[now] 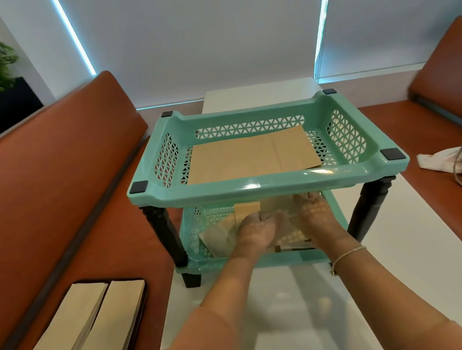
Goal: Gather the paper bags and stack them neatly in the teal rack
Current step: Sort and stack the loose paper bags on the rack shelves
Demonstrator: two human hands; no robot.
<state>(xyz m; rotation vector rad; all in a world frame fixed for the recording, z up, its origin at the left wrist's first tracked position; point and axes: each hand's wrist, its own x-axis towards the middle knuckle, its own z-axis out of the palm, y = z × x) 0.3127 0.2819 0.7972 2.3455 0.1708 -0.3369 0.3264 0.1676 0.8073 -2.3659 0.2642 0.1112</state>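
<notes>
Under both hands, tabletop: white; carries the teal rack, two tiers on dark legs.
Top tier, above and beyond the hands: one flat brown bag, long axis left-right.
Lower tier: both hands reach inside, on a loose pile of paper bags.
Left hand: fingers curled on a bag edge, apparently gripping.
Right hand: fingers extended, pressing flat on the pile.
Key relation: pile directly beneath the palms, askew; judged next step is squaring it.
Far left of the left hand: more bags on a dark tray, nearer that hand.
</notes>
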